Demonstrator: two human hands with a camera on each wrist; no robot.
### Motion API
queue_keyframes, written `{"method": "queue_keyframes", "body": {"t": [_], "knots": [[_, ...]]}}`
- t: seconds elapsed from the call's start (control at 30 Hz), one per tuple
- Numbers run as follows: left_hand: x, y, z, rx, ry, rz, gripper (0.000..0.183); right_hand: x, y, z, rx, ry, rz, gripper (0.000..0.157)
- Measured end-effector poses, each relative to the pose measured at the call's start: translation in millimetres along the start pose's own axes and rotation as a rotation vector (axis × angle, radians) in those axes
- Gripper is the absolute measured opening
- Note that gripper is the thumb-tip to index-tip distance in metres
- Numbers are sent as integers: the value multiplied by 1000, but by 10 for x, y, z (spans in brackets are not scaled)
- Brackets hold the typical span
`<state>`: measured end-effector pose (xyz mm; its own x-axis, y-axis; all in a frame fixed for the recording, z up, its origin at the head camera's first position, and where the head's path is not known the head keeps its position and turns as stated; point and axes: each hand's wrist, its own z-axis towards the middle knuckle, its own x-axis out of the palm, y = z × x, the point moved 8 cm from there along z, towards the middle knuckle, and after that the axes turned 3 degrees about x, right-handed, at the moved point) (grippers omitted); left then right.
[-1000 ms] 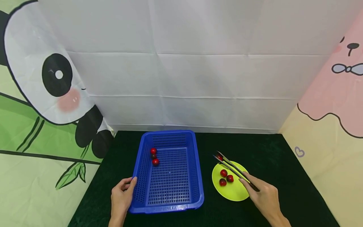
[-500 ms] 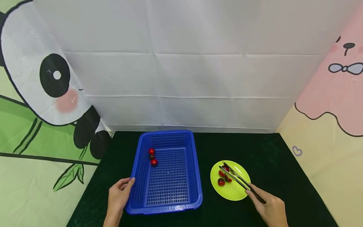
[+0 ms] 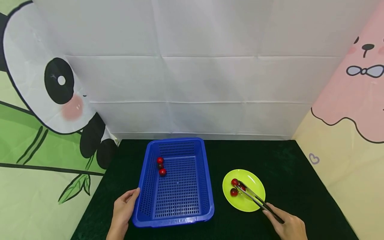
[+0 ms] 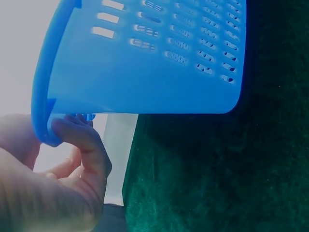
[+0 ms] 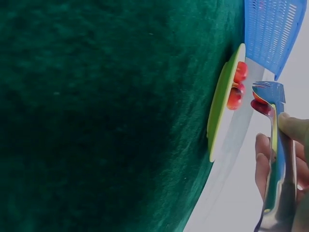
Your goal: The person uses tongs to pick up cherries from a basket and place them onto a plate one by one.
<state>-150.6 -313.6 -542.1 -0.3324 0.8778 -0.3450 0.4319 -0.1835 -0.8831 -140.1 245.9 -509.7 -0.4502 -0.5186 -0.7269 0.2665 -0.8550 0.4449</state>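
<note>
My left hand (image 3: 122, 209) pinches the left rim of a blue perforated plastic basket (image 3: 180, 186), thumb on top and fingers curled beneath in the left wrist view. Cherry tomatoes (image 3: 162, 172) lie in a short row at the basket's left side. My right hand (image 3: 287, 224) grips metal tongs (image 3: 258, 202) with one forked tip and one spoon-like tip. Their tips reach over a yellow-green plate (image 3: 248, 176) holding cherry tomatoes (image 3: 234, 192). One tomato (image 5: 259, 98) shows between the tips; I cannot tell whether it is pinched.
Basket and plate rest apart on a dark green cloth-covered table (image 3: 279, 166), the plate to the right. Behind stands a white fabric backdrop (image 3: 204, 80). Printed cloths hang at both sides, with a panda (image 3: 57, 83) on the left.
The tongs came from beyond the plate's far edge, with a tomato at their tips, back toward me over the plate. My right hand moved toward me and right. My left hand keeps hold of the rim.
</note>
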Motion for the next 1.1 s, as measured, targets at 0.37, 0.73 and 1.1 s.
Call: {"method": "queue_keyframes", "body": {"t": [0.37,0.73,1.1], "knots": [[6,40,39,-55,29,-11,67,96,-159,-130,99,148,-61,28],[-1,60,54,-56,51,-21,66,103,-215,-98,171,239,-47,29],[0,20,23,-49,65,-30,64,31,-248,-81,239,307,-77,35]]}}
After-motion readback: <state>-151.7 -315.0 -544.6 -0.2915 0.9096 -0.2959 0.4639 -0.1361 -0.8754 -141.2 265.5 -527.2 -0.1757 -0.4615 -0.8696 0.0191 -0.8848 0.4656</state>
